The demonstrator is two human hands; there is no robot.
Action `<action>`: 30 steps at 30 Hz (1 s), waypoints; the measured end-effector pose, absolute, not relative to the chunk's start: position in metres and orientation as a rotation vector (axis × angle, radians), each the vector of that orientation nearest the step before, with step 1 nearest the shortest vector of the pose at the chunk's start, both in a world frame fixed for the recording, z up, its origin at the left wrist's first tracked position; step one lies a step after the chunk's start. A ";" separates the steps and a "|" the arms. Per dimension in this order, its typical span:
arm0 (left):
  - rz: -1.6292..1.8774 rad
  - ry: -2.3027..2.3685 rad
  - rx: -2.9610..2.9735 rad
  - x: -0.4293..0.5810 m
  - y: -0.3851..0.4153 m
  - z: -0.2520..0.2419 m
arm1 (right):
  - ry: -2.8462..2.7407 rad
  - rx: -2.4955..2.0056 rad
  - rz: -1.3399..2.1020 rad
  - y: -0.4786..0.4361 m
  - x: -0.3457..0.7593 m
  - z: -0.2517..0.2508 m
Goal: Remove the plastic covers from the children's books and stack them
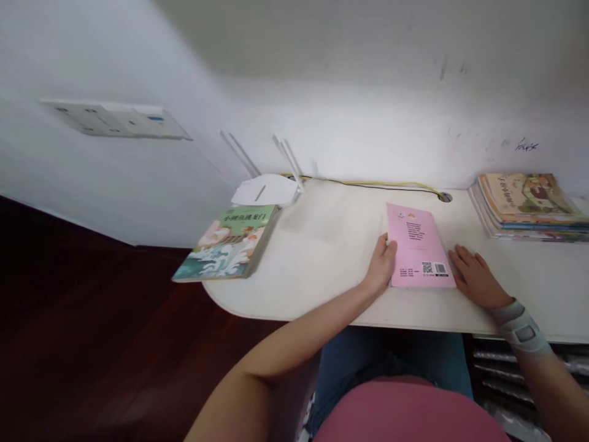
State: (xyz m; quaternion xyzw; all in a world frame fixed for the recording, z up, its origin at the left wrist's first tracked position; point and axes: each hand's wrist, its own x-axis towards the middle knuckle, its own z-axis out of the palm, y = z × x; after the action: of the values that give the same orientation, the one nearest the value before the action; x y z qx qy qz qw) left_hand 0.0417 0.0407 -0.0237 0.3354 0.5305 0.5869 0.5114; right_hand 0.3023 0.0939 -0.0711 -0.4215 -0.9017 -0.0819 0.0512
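Flanking one pink book [416, 252]: two hands [381, 265] [478, 280]

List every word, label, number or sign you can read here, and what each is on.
"小鲤鱼跳龙门": on the green-covered book.
Pink book: printed lines too small to read, plus a QR code and barcode.
Right-hand book stack: top title too blurred to read surely.
Blue handwriting on the wall: illegible.

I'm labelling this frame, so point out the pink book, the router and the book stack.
Pink book [419, 247], head view: middle of its upward-facing cover.
Router [272, 189], head view: its white top.
Book stack [529, 199], head view: the top book's cover.
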 end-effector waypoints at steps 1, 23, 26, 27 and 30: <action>1.409 1.288 0.842 0.044 0.044 -0.030 | -2.743 -1.282 -0.252 0.094 0.302 -0.071; 0.674 2.007 2.021 -0.047 0.042 -0.064 | -2.791 -1.283 -0.218 0.093 0.299 -0.060; 0.655 2.027 1.986 -0.049 0.031 -0.064 | -2.778 -1.279 -0.269 0.092 0.288 -0.050; 0.675 2.028 1.976 -0.050 0.027 -0.064 | -2.769 -1.253 -0.286 0.090 0.281 -0.046; 0.744 2.035 1.923 -0.051 0.021 -0.062 | -2.809 -1.023 -0.251 0.075 0.251 -0.038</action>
State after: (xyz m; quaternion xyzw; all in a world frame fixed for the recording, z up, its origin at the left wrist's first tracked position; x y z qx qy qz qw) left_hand -0.0509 0.0207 -0.0617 0.6590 0.6971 0.2549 0.1219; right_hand 0.2506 0.0749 -0.0382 -0.3400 -0.9340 -0.0835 0.0709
